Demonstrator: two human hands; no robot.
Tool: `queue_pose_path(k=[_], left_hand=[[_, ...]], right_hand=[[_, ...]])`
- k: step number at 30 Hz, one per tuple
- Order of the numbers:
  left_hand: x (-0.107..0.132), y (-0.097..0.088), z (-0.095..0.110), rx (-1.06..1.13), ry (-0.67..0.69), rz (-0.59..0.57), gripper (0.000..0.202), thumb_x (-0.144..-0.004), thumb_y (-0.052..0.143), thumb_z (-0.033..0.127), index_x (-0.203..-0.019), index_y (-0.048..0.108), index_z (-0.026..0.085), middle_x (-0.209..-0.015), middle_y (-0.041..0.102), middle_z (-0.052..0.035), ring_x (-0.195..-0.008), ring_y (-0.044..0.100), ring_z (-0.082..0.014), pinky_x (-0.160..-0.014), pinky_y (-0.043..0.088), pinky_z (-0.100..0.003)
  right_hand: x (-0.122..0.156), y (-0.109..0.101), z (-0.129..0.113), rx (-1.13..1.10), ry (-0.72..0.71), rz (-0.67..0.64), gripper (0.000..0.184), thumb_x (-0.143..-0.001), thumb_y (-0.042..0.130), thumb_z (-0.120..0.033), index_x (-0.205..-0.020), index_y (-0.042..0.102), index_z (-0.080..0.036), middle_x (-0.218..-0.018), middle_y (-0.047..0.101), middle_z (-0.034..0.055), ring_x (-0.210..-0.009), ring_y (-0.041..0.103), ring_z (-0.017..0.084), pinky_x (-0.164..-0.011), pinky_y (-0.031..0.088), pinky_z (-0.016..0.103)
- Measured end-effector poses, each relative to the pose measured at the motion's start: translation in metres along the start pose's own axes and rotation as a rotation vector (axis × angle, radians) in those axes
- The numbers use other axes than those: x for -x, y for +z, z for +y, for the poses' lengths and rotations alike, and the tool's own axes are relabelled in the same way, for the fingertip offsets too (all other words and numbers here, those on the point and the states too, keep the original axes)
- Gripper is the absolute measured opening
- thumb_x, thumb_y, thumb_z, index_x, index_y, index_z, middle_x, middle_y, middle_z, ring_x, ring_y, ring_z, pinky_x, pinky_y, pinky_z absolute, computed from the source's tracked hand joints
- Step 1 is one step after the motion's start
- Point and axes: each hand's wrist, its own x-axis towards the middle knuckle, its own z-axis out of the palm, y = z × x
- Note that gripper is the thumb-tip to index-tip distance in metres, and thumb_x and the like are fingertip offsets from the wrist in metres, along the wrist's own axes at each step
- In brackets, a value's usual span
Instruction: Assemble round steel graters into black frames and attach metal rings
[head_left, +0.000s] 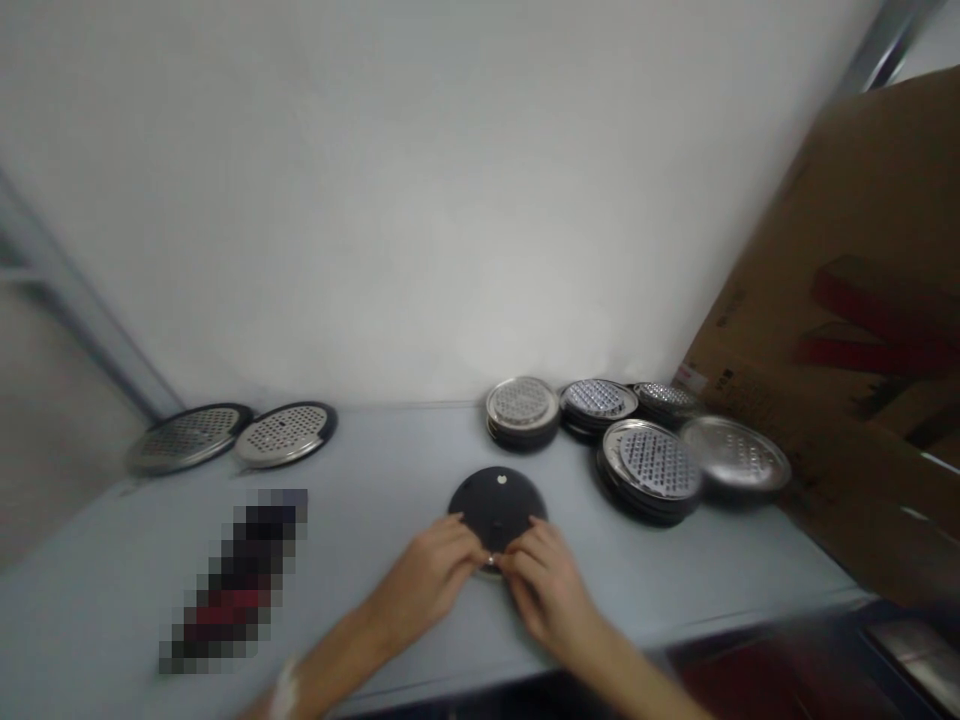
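Observation:
A black round disc (496,505) with a small pale dot near its far edge lies flat on the grey table (390,470). My left hand (427,585) and my right hand (546,585) meet at the disc's near rim, fingers curled and pinching at it. A small shiny piece shows between the fingertips, too blurred to name. The picture is smeared by motion.
Several stacks of perforated metal discs (651,462) with black rims sit at the back right. Two more such discs (285,434) lie at the back left. A pixelated dark object (240,580) lies on the left. A large cardboard box (847,330) stands to the right; a white wall stands behind.

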Motion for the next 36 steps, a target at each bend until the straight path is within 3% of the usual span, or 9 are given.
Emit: queue_pose_path(k=[3,11,17,21,29,36], left_hand=[[0.001,0.000,-0.003,0.022,0.008,-0.020,0.021,-0.094,0.054,0.009,-0.091,0.070,0.022,-0.089,0.076,-0.0002,-0.091,0.070,-0.0172,-0.115,0.040,-0.046],[-0.004,-0.002,-0.007,0.023,0.077,-0.023,0.021,-0.094,0.058,0.011,-0.085,0.073,0.022,-0.085,0.076,-0.0018,-0.089,0.068,-0.0181,-0.113,0.040,-0.045],[-0.003,0.001,-0.009,0.005,0.104,-0.041,0.024,-0.097,0.054,0.012,-0.089,0.074,0.022,-0.086,0.075,-0.0013,-0.089,0.069,-0.0158,-0.119,0.032,-0.048],[-0.002,0.003,-0.010,-0.022,0.118,-0.059,0.025,-0.098,0.052,0.012,-0.091,0.075,0.022,-0.089,0.075,-0.0021,-0.090,0.069,-0.0147,-0.119,0.034,-0.048],[-0.002,0.007,-0.010,-0.083,0.146,-0.082,0.025,-0.099,0.049,0.012,-0.093,0.073,0.019,-0.089,0.075,-0.0036,-0.088,0.071,-0.0157,-0.115,0.042,-0.044],[-0.005,0.014,-0.012,-0.094,0.140,-0.075,0.026,-0.100,0.050,0.011,-0.093,0.074,0.019,-0.092,0.076,-0.0029,-0.091,0.071,-0.0149,-0.116,0.039,-0.043]], right_hand=[[-0.001,0.000,-0.002,0.017,-0.007,0.013,0.026,-0.091,0.052,-0.004,-0.103,0.063,-0.024,-0.093,0.068,0.0047,-0.091,0.061,0.022,-0.108,0.041,0.051],[-0.003,-0.006,-0.002,0.033,-0.006,-0.055,0.026,-0.094,0.050,-0.007,-0.106,0.066,-0.023,-0.094,0.066,0.0069,-0.091,0.061,0.023,-0.103,0.045,0.050],[-0.005,-0.010,0.001,-0.015,-0.014,-0.080,0.025,-0.095,0.048,-0.006,-0.105,0.065,-0.021,-0.097,0.066,0.0082,-0.093,0.059,0.023,-0.100,0.047,0.047],[-0.004,-0.010,0.003,-0.032,-0.006,-0.088,0.023,-0.096,0.047,-0.007,-0.100,0.064,-0.021,-0.097,0.065,0.0084,-0.093,0.058,0.024,-0.091,0.049,0.043],[0.000,-0.007,0.007,-0.049,-0.026,-0.062,0.025,-0.097,0.044,-0.006,-0.102,0.063,-0.022,-0.099,0.065,0.0086,-0.095,0.058,0.024,-0.094,0.050,0.045],[0.000,-0.011,0.013,-0.058,-0.048,-0.069,0.026,-0.096,0.044,-0.005,-0.101,0.063,-0.021,-0.098,0.065,0.0089,-0.095,0.059,0.024,-0.093,0.051,0.044]])
